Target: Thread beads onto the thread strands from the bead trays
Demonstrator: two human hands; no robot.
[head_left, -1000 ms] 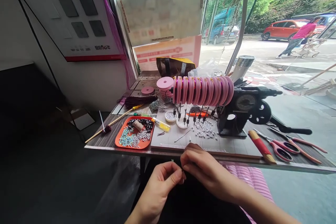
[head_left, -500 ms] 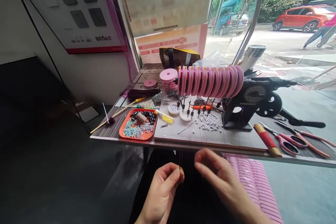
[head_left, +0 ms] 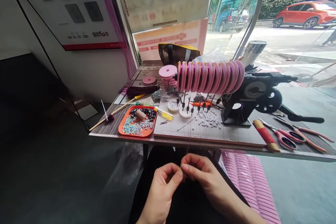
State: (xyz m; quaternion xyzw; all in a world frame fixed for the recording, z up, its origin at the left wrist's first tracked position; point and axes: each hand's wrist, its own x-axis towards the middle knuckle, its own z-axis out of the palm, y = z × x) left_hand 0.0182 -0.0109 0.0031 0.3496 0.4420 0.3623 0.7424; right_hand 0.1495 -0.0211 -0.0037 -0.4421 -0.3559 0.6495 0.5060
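My left hand [head_left: 166,186] is closed in a pinch, thumb against forefinger, below the table's front edge and above my lap. My right hand [head_left: 204,174] pinches right beside it, and the fingertips of both hands meet. Fine thread [head_left: 187,148] runs up from the fingertips past the table edge. The exact spot where the fingers grip it is hidden. Above them on the table, a row of pink spools [head_left: 210,77] sits on a black hand-cranked machine [head_left: 250,91], with thin dark weights hanging beneath.
An orange tray [head_left: 121,126] of beads stands at left. White beads [head_left: 209,118] lie loose on a board [head_left: 231,136] near a small white bowl [head_left: 173,106]. Scissors [head_left: 288,140], pliers [head_left: 312,141] and a red-wrapped wooden stick [head_left: 266,136] lie at right. Pink wrapped stacks [head_left: 249,178] rest below the table.
My right hand has moved left and down, its fingers closing against the left hand's fingertips. My left hand stays almost in place. The view has tilted slightly downward.
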